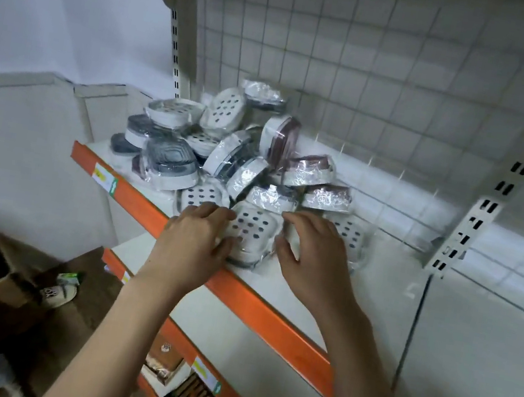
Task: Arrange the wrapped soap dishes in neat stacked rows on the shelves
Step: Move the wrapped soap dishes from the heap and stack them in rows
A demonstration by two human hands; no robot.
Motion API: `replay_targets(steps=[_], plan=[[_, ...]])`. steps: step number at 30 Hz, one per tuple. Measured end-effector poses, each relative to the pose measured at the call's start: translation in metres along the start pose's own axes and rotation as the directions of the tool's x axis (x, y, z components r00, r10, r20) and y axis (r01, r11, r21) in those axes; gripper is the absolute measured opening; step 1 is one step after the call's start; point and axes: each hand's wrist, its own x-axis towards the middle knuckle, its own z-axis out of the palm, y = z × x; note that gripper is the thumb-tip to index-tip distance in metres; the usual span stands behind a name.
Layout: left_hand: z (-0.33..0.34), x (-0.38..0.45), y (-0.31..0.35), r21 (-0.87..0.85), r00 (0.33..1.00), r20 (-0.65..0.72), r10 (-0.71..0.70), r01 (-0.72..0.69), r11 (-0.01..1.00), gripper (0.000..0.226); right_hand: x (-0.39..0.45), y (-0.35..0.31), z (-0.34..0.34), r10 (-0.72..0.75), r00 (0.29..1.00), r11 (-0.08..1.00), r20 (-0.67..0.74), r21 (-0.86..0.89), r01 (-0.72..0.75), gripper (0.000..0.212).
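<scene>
Plastic-wrapped soap dishes (pixel 228 144) lie in a loose, tumbled heap on the shelf (pixel 387 288), just beyond both hands and spreading away to the left hand's far side. Most are tilted, on edge or lying over one another; no neat row shows anywhere in view.

Left hand (pixel 194 233) and right hand (pixel 314 252) bracket one white perforated dish (pixel 254 228) at the near edge of the shelf, close behind the orange front rail (pixel 256 305). Left fingers curl over the dish's left side and appear to grip it. Right fingers are bent and spread at its right side; whether they actually touch the wrap cannot be told. This dish seems to sit on another one, so a first stack may be starting here, judged from the layered edge below it.

Two more perforated dishes lie flat, one just outside each hand, roughly in line with the held one.

Judgement: task is at an early stage. Perhaps three dishes placed along the front; the bulk of the pile beyond the hands is left to sort. Shelf surface to the right hand's far side is bare white.
</scene>
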Motion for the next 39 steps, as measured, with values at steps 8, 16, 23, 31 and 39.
replay_targets(steps=[8,16,23,31,39], plan=[[0.010,0.078,-0.018,0.068,0.994,0.107,0.003,-0.011,0.998,0.059,0.076,0.027,0.005,-0.070,0.997,0.984,-0.025,-0.163,0.065,0.044],[0.025,0.116,-0.021,0.052,0.984,0.176,-0.024,0.015,0.999,0.065,0.130,0.038,0.007,0.041,0.971,0.911,0.235,-0.408,0.060,0.080],[0.045,0.123,-0.025,-0.074,0.992,0.092,-0.092,0.099,0.992,0.075,0.138,0.040,0.012,0.150,0.936,0.858,0.320,-0.513,0.038,0.078],[0.046,0.102,-0.018,-0.159,0.970,-0.240,-0.024,-0.015,0.987,0.058,0.113,0.044,0.008,0.042,0.997,0.944,0.061,-0.329,-0.020,0.069],[0.032,0.078,0.001,-0.422,0.881,-0.462,0.105,-0.322,0.847,0.064,0.059,0.023,-0.006,0.064,0.938,0.975,-0.342,-0.178,-0.132,0.064]])
